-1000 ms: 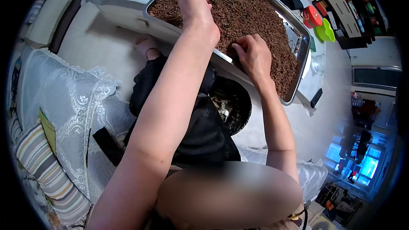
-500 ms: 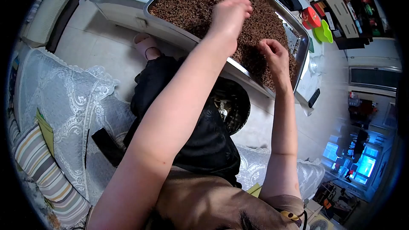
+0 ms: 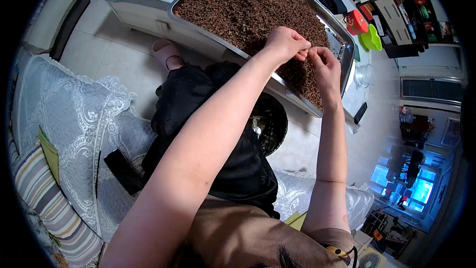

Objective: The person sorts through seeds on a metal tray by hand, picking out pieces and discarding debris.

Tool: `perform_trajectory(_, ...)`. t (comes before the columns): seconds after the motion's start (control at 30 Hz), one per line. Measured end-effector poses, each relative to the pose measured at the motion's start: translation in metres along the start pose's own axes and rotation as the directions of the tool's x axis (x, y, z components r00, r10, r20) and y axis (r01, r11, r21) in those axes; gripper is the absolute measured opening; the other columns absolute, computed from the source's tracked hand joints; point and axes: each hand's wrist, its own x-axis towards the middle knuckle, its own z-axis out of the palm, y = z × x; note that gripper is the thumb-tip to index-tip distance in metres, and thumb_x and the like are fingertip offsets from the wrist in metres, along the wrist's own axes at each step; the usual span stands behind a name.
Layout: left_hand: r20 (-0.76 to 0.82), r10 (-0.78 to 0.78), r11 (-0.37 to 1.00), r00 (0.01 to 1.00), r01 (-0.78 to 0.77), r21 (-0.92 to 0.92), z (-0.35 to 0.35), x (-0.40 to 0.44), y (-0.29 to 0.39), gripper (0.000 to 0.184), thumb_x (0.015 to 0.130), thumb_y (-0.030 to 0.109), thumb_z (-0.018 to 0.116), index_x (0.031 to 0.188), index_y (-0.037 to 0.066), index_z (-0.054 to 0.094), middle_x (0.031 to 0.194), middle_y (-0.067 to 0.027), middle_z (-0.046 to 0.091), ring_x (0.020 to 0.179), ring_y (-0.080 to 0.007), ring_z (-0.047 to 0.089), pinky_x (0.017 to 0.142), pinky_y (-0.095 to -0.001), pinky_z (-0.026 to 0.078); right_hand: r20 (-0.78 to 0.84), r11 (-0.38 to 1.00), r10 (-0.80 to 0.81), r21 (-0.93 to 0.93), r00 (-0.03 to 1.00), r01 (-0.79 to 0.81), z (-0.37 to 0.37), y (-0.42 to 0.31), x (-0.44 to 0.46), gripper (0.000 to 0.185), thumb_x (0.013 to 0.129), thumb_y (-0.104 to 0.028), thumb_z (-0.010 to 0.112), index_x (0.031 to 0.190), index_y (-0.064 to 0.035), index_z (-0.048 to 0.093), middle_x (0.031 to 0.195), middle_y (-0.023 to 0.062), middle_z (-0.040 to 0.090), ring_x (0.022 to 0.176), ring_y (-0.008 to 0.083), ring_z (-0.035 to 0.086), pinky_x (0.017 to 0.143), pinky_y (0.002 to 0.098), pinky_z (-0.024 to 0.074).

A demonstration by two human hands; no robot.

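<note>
A large metal tray (image 3: 354, 52) holds a thick spread of small reddish-brown dried bits (image 3: 248, 7). Over its near right part, my left hand (image 3: 287, 44) and my right hand (image 3: 326, 69) meet fingertip to fingertip. Both are closed in a pinch, the thumbs and forefingers pressed together. Whatever lies between the fingertips is too small to make out. At the tray's right end, a bare patch of metal shows beyond my right hand.
A red container (image 3: 357, 22) and a lime-green bowl (image 3: 371, 37) stand right of the tray. Below the tray's edge, a dark round bin (image 3: 272, 124) sits on the floor. A black phone (image 3: 123, 171) lies on the lace-covered sofa (image 3: 74, 99) beside my leg.
My left hand has come down and right from over the middle of the tray to meet my right hand. My right hand has shifted only slightly.
</note>
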Motion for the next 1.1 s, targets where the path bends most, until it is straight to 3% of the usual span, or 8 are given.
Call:
perform_trajectory(0.13, -0.066, -0.106, 0.975, 0.992, 0.090, -0.205, -0.003, 0.003, 0.000, 0.020, 0.094, 0.013, 0.065, 0.104, -0.005, 0.063, 0.090, -0.0105, 0.066, 0.077, -0.0173, 0.067, 0.074, -0.0296, 0.061, 0.043, 0.935, 0.166, 0.310, 0.985, -0.171, -0.007, -0.006, 0.000, 0.013, 0.094, -0.017, 0.065, 0.096, -0.0042, 0.065, 0.086, -0.0012, 0.063, 0.077, 0.0068, 0.057, 0.068, 0.0232, 0.0458)
perform_trajectory(0.27, 0.009, -0.126, 0.949, 0.992, 0.124, -0.289, -0.008, 0.012, -0.007, 0.022, 0.095, 0.017, 0.064, 0.103, -0.003, 0.062, 0.091, -0.0096, 0.065, 0.079, -0.0164, 0.066, 0.073, -0.0289, 0.060, 0.045, 0.943, 0.112, 0.309, 0.993, -0.120, -0.007, -0.001, 0.001, 0.016, 0.094, -0.019, 0.066, 0.098, -0.0038, 0.065, 0.085, -0.0016, 0.062, 0.076, 0.0062, 0.056, 0.067, 0.0216, 0.0450)
perform_trajectory(0.5, 0.057, -0.010, 0.996, 0.998, 0.004, 0.091, 0.005, -0.002, -0.001, 0.027, 0.089, 0.025, 0.073, 0.098, 0.000, 0.067, 0.085, -0.0053, 0.069, 0.076, -0.0106, 0.065, 0.065, -0.0230, 0.054, -0.069, 0.991, 0.056, 0.128, 0.996, -0.047, 0.010, 0.005, 0.007, 0.020, 0.094, -0.021, 0.067, 0.098, -0.0009, 0.066, 0.082, -0.0021, 0.061, 0.071, 0.0059, 0.053, 0.063, 0.0208, 0.0415)
perform_trajectory(0.6, 0.071, 0.037, 0.999, 0.997, -0.039, 0.030, -0.001, 0.004, -0.004, 0.023, 0.091, 0.022, 0.070, 0.098, 0.000, 0.068, 0.086, -0.0066, 0.069, 0.076, -0.0109, 0.066, 0.065, -0.0236, 0.054, -0.004, 0.954, 0.133, 0.272, 0.991, -0.127, 0.009, -0.010, 0.001, 0.019, 0.094, -0.019, 0.066, 0.097, -0.0007, 0.066, 0.081, -0.0018, 0.062, 0.072, 0.0061, 0.054, 0.065, 0.0211, 0.0423)
perform_trajectory(0.77, 0.069, 0.021, 0.999, 0.997, -0.019, -0.032, 0.001, 0.001, 0.002, 0.022, 0.094, 0.019, 0.066, 0.101, -0.001, 0.068, 0.087, -0.0080, 0.070, 0.077, -0.0115, 0.066, 0.065, -0.0239, 0.055, 0.181, 0.656, 0.298, 0.674, 0.937, -0.339, -0.002, -0.005, 0.005, 0.012, 0.096, -0.014, 0.057, 0.102, -0.0052, 0.063, 0.091, 0.0010, 0.064, 0.081, 0.0101, 0.060, 0.071, 0.0240, 0.0477)
perform_trajectory(0.87, 0.063, 0.004, 0.995, 0.998, 0.002, -0.097, 0.001, 0.006, -0.001, 0.022, 0.093, 0.019, 0.067, 0.098, -0.002, 0.068, 0.085, -0.0085, 0.070, 0.075, -0.0123, 0.066, 0.063, -0.0248, 0.055, 0.180, 0.689, 0.233, 0.663, 0.956, -0.293, -0.005, 0.003, 0.006, 0.014, 0.097, -0.015, 0.057, 0.103, -0.0049, 0.064, 0.091, 0.0001, 0.064, 0.082, 0.0095, 0.058, 0.076, 0.0249, 0.0466)
perform_trajectory(0.97, 0.058, 0.011, 0.997, 0.998, -0.007, -0.077, 0.003, 0.007, -0.003, 0.021, 0.088, 0.018, 0.072, 0.091, -0.002, 0.068, 0.080, -0.0096, 0.069, 0.069, -0.0141, 0.067, 0.059, -0.0273, 0.055, 0.070, 0.924, 0.120, 0.358, 0.990, -0.137, -0.003, -0.004, 0.002, 0.014, 0.096, -0.014, 0.061, 0.103, -0.0032, 0.066, 0.089, 0.0001, 0.065, 0.080, 0.0080, 0.058, 0.074, 0.0220, 0.0466)
perform_trajectory(1.1, 0.039, 0.089, 0.991, 0.995, -0.092, 0.095, 0.006, 0.000, -0.002, 0.023, 0.084, 0.020, 0.074, 0.088, -0.001, 0.068, 0.076, -0.0077, 0.068, 0.065, -0.0134, 0.065, 0.060, -0.0264, 0.053, -0.110, 0.984, -0.157, -0.098, 0.981, 0.147, 0.005, -0.004, -0.001, 0.016, 0.092, -0.015, 0.067, 0.097, 0.0008, 0.067, 0.082, 0.0032, 0.066, 0.074, 0.0084, 0.059, 0.068, 0.0240, 0.0485)
